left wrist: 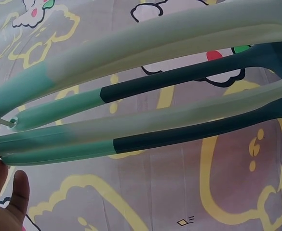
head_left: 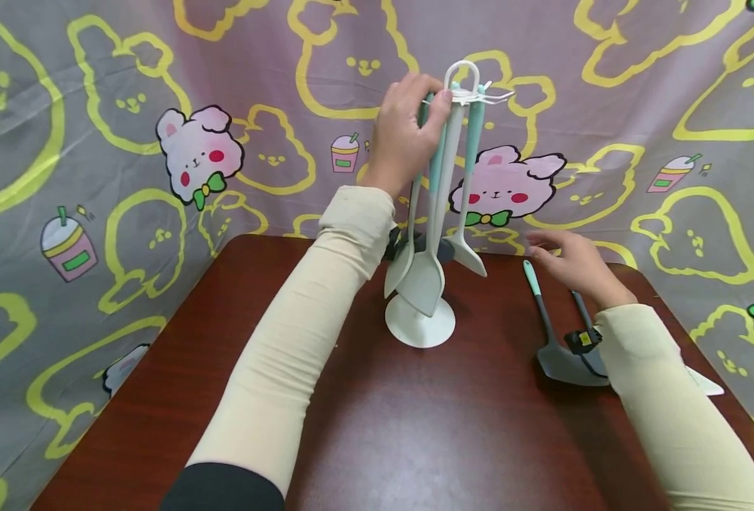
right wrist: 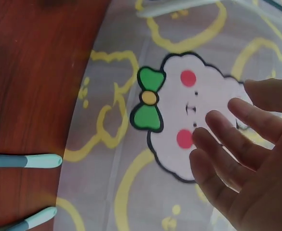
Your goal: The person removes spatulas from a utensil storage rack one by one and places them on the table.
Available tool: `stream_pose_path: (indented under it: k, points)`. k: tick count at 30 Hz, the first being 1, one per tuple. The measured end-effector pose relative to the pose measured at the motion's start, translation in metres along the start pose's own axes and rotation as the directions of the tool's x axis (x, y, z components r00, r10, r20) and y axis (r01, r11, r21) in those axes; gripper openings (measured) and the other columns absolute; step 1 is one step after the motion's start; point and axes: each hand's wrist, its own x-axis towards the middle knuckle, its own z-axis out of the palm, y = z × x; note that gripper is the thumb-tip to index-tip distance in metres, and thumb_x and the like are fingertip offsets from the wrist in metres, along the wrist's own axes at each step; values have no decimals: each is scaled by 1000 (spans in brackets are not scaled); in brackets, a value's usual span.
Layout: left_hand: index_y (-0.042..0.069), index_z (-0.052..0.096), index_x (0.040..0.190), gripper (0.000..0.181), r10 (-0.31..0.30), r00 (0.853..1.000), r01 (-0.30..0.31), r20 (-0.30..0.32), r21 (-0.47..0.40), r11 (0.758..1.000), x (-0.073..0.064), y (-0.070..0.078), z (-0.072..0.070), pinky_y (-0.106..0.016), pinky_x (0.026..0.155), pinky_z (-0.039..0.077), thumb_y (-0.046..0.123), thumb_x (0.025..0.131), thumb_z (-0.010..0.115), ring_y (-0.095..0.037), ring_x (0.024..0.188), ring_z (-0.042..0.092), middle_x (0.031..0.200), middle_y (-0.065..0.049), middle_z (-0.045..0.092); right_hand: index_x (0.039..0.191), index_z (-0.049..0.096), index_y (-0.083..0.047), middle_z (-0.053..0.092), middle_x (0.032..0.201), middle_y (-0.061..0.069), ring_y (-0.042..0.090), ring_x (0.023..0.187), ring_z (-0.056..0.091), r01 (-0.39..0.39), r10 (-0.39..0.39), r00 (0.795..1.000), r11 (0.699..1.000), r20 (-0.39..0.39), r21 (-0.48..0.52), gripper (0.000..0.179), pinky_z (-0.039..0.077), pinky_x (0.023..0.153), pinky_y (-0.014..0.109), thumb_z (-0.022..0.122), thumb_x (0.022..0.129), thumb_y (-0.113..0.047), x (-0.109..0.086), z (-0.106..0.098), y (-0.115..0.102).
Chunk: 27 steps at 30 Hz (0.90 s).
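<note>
A white utensil stand (head_left: 409,330) with a round base and a loop top bears several hanging kitchen utensils with mint handle ends. A pale turner (head_left: 424,284) hangs at its front. My left hand (head_left: 409,128) is at the top of the stand, its fingers and thumb pinching the handle end of a utensil (left wrist: 30,159) on the left side; the exact hook is hidden. My right hand (head_left: 571,262) holds nothing, its fingers loosely spread in the right wrist view, above the table's right side. Beneath it lies a dark grey turner (head_left: 565,365) with a mint handle end.
A second dark-handled utensil (head_left: 581,309) lies beside the turner, partly covered by the right wrist. A white utensil tip (head_left: 706,383) shows past the right sleeve. Behind the brown table (head_left: 377,433) hangs a patterned curtain (head_left: 275,85).
</note>
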Motion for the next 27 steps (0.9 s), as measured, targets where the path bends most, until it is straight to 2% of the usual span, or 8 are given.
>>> stream_pose_path:
  k: [7,12,19,27]
  points:
    - [14,67,110,26,4,1000,-5,10,5,1000,0,1,-1,-20,87,39,29,101,48,-12,95,47,104,0,60,132,60,-1,61,130,24,44,104,68,68,-68,997,998,-36,10,38,53,87,57,56,99,-20,5,5,-17]
    - [13,68,109,25,-7,1000,7,5,-7,1000,0,2,-1,-18,86,39,28,100,50,-12,96,48,105,0,61,130,60,-1,62,128,21,40,106,67,120,-114,989,991,-91,57,35,53,89,57,57,97,-13,7,10,-30]
    - [14,68,110,25,-13,1000,13,4,-7,1000,0,2,-2,-18,87,39,28,100,50,-12,99,49,105,1,61,132,59,-3,61,130,19,35,115,60,125,-114,987,987,-112,98,35,52,93,56,58,98,-13,12,16,-48]
    - [14,68,110,26,-7,1000,7,8,-7,1000,0,-1,-2,-19,88,40,29,100,50,-12,98,49,107,1,62,131,60,-3,64,127,19,34,109,63,202,-185,969,975,-165,95,35,53,90,55,57,98,-15,17,19,-65]
